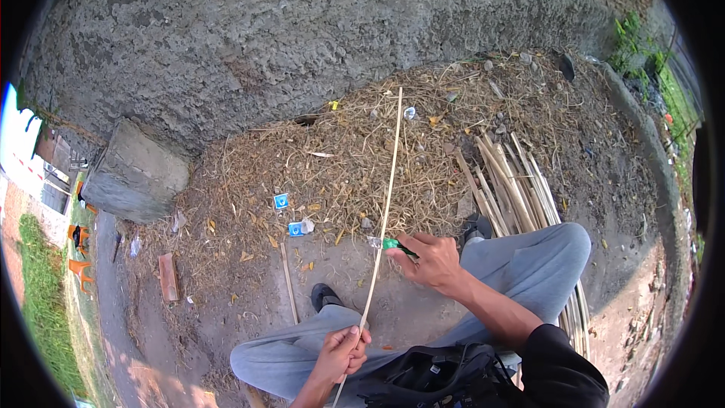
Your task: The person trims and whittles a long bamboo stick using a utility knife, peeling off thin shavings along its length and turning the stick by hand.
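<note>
A long, thin, pale strip, which looks like bamboo, slants from my lap up over the littered ground. My left hand is closed around its lower part, near my left knee. Out in front, my right hand grips a small green-handled tool with a shiny metal end. That metal end meets the strip, or lies right beside it, about midway along. The tool's exact kind cannot be made out, since my fingers cover much of the handle.
A bundle of split bamboo strips lies beside my right leg. Shavings cover the ground up to a rough grey wall. Blue packets, a brick and a concrete block are to the left. Orange chairs stand farther off.
</note>
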Motion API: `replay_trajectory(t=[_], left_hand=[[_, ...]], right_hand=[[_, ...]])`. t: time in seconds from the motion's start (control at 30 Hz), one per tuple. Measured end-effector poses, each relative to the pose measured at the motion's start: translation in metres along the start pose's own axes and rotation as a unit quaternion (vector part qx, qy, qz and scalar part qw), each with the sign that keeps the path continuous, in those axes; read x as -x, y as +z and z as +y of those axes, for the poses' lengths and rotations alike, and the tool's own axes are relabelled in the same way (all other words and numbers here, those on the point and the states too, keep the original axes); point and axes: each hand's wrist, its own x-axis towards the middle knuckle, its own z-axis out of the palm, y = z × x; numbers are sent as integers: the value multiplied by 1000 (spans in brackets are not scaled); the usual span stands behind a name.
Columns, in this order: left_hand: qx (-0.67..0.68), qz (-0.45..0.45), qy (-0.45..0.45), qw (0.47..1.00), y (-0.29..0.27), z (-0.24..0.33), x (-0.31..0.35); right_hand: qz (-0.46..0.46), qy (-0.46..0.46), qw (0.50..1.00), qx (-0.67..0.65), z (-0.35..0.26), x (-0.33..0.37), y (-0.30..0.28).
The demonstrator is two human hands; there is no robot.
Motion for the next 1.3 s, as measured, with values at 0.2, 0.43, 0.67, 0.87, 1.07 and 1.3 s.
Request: replay_trajectory(t=[0.2,0.43,0.67,0.87,1.07,1.3], left_hand=[[-58,21,-14,998,0,-7,26],[-108,76,-25,991,1,-10,58],[-128,81,-36,988,-18,-28,95],[-93,104,-64,988,-29,-43,130],[-92,79,-45,992,-30,-43,158],[-69,102,-78,989,-44,-48,179]], right_hand=[[12,18,1000,-7,11,-9,-3],[33,37,999,0,24,-10,2],[49,47,998,0,35,-11,9],[14,85,996,6,40,-17,8],[-1,88,996,7,59,-11,23],[-48,121,991,35,71,-13,30]])
